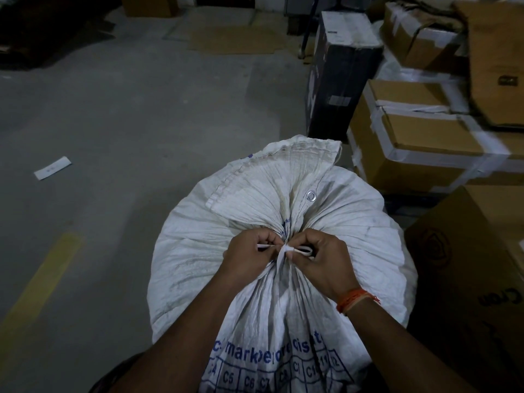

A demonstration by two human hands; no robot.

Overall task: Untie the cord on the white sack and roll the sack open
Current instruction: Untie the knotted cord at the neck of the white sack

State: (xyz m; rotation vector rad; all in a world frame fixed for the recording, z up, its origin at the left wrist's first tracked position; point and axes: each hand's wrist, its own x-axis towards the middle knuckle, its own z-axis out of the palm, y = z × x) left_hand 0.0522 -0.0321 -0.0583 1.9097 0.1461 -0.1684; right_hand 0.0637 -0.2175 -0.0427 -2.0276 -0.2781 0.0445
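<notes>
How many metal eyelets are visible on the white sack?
1. The eyelet sits on the sack just above the tied neck, beyond the right hand. Others may hide in the folds.

Setting: warehouse or stockroom
Evidence: taped cardboard cartons (425, 143) stacked beside bare concrete floor (127, 109) with yellow painted line (42, 279)

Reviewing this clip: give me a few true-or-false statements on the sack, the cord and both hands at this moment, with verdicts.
1. The sack is already rolled open. False: its neck is gathered and tied with the cord.
2. Both hands pinch the cord at the knot. True: the left hand and right hand are on either side of it.
3. The orange wristband is on the left wrist. False: it is on the right wrist.
4. A metal eyelet shows above the knot. True.
5. Cardboard boxes are stacked to the right. True.
</notes>
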